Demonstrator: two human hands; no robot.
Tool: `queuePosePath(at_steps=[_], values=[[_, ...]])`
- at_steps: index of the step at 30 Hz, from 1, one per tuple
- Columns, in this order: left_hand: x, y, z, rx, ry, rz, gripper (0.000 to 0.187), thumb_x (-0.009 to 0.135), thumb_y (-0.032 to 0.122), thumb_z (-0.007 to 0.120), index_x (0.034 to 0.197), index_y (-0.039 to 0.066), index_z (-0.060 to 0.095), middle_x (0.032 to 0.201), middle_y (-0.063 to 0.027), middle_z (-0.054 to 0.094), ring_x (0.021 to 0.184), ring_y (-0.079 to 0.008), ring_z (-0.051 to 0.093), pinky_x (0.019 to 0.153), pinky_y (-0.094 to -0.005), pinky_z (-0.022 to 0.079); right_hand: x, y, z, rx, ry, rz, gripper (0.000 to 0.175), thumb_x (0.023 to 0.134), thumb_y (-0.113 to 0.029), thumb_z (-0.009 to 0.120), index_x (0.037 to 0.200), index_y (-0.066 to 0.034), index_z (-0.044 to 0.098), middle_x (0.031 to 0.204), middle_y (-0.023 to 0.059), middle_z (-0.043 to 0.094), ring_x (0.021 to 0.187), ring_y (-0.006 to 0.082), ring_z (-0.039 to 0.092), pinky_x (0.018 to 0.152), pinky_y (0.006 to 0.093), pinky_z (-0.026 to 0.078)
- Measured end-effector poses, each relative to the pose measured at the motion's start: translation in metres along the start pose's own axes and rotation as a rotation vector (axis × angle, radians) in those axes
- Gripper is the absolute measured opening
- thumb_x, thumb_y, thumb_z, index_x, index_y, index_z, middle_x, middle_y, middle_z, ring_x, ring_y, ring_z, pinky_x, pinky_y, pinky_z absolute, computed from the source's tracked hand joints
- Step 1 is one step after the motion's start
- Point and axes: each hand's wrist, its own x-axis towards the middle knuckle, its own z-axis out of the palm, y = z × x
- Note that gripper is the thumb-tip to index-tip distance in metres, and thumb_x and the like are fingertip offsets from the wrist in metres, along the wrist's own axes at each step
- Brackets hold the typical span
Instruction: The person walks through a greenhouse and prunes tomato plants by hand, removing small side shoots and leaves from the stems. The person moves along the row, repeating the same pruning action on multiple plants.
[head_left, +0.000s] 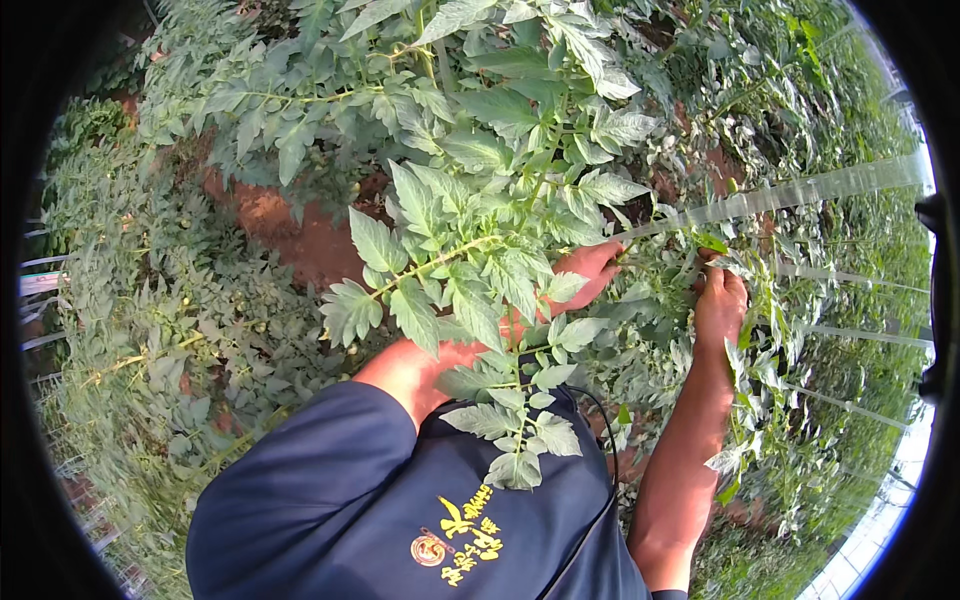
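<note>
Tomato plants (420, 217) with jagged green leaves stand all around me. My left hand (589, 276) reaches in from behind a leafy tomato shoot, its fingers closed at a thin green stem beside the lower end of a translucent plastic strip (795, 196). To the right, my right hand (720, 296) is raised among the foliage, its fingertips pinched together at a green leaf (710, 242). Leaves partly hide my left forearm and the fingertips of both hands, so the exact grip is hard to see.
Several more plastic strips (870, 336) run through the plants at the right. Reddish soil (292, 232) shows between the rows at the upper left. A black cable (613, 442) hangs down along my dark shirt. Leafy stems lean over my left arm and chest.
</note>
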Motion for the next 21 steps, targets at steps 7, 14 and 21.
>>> queuePosePath(at_steps=[7, 14, 21], values=[[0.013, -0.001, -0.027, -0.071, 0.168, -0.171, 0.021, 0.102, 0.011, 0.079, 0.115, -0.002, 0.069, 0.094, -0.0115, 0.074, 0.082, -0.0217, 0.074, 0.081, -0.0390, 0.059, -0.044, -0.052, 0.014, 0.305, -0.099, -0.009, 0.029, 0.121, -0.026, 0.053, 0.125, -0.0036, 0.071, 0.115, 0.0073, 0.078, 0.101, 0.0177, 0.071, 0.092, 0.0336, 0.056], [-0.007, 0.028, -0.021, 0.135, -0.009, -0.030, 0.039, 0.100, 0.011, 0.077, 0.137, 0.003, 0.070, 0.130, -0.0223, 0.073, 0.113, -0.0441, 0.074, 0.094, -0.0498, 0.060, -0.086, -0.101, 0.028, 0.724, -0.156, -0.029, 0.055, 0.120, -0.025, 0.053, 0.171, -0.0071, 0.040, 0.168, 0.0176, 0.052, 0.154, 0.0289, 0.051, 0.123, 0.0444, 0.043], [-0.086, 0.048, -0.029, 0.276, -0.386, 0.139, 0.067, 0.106, 0.020, 0.069, 0.165, 0.000, 0.045, 0.164, -0.0259, 0.052, 0.156, -0.0387, 0.049, 0.127, -0.0491, 0.047, -0.139, -0.081, 0.027, 0.725, 0.063, 0.093, 0.064, 0.114, -0.011, 0.060, 0.172, -0.0011, 0.034, 0.166, 0.0216, 0.048, 0.145, 0.0291, 0.056, 0.121, 0.0430, 0.047]])
